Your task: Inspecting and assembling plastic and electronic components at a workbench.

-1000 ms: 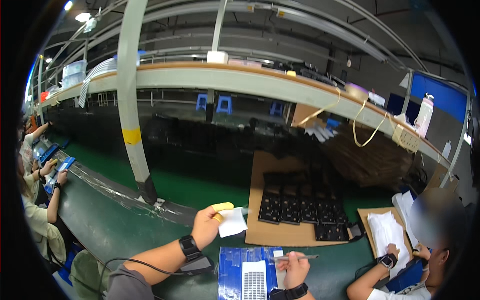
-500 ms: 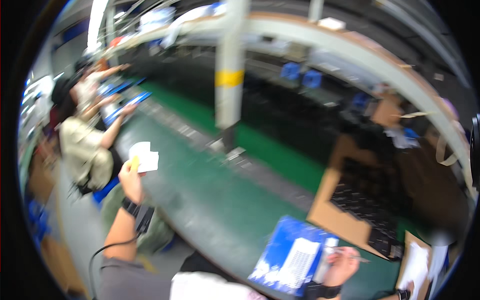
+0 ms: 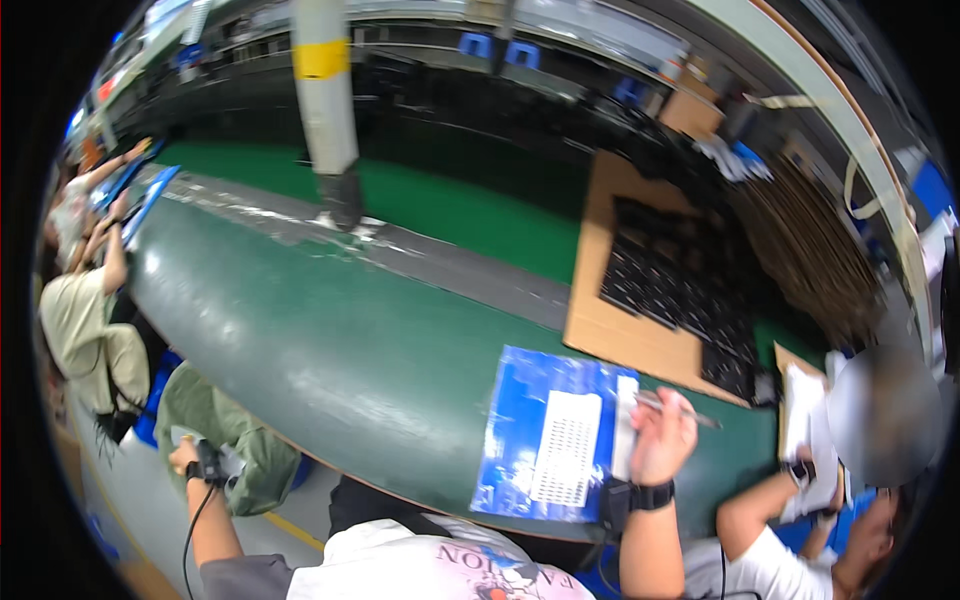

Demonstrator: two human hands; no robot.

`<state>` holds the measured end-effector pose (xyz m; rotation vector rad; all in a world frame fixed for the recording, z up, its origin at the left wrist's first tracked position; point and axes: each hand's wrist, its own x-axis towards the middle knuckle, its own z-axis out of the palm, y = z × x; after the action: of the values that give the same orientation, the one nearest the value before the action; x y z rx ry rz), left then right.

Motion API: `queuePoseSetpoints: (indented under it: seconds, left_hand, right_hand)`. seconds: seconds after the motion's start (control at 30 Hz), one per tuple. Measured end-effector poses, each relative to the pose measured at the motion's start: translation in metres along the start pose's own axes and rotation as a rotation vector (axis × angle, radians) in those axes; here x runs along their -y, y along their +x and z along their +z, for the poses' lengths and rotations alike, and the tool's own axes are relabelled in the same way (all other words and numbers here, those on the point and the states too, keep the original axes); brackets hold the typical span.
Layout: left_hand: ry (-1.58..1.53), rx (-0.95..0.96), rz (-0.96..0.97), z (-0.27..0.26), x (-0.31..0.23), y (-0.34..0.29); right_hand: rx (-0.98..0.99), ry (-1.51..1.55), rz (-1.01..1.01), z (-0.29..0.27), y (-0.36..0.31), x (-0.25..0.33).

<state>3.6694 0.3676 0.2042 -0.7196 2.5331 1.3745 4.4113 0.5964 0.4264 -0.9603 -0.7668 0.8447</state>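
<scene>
My right hand [image 3: 660, 435] is closed on a thin metal tool [image 3: 685, 410], held over the right edge of a blue mat [image 3: 520, 420]. On that mat lies a white perforated plate [image 3: 565, 448]. The mat rests on the dark green conveyor table [image 3: 330, 340] right in front of me. My left hand [image 3: 185, 455], with a dark watch on its wrist, hangs low beyond the table's left edge next to an olive-green cloth bundle [image 3: 225, 420]. Something pale shows by its fingers, too small to identify.
A cardboard sheet [image 3: 600, 320] carrying black compartment trays [image 3: 680, 280] lies beyond the mat. A grey post with a yellow band [image 3: 325, 100] stands at the far side. Another person's arm [image 3: 770, 500] and clipboard [image 3: 800, 395] sit at right. More people [image 3: 85, 310] work at left.
My left hand, which was raised holding a white slip, has dropped below the table's left edge. The view has swung back rightward over the blue mat. My right hand stays at the mat.
</scene>
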Motion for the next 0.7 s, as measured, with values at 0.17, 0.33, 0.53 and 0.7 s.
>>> queuePoseSetpoints:
  seconds: [0.17, 0.33, 0.53, 0.7]
  left_hand:
    - [-0.362, -0.112, 1.063, -0.006, -0.118, -0.208]
    - [-0.627, 0.688, 1.475, 0.035, -0.138, -0.435]
    - [-0.450, 1.392, 2.034, 0.076, -0.104, -0.679]
    - [0.282, 1.129, 1.985, 0.176, -0.090, -0.796]
  right_hand:
    - [0.178, 0.356, 0.232, -0.017, 0.021, 0.002]
    - [0.131, 0.386, 0.185, -0.018, 0.012, 0.011]
    - [0.027, 0.142, 0.111, -0.018, 0.004, 0.023]
    - [0.079, 0.137, 0.127, -0.016, 0.005, 0.016]
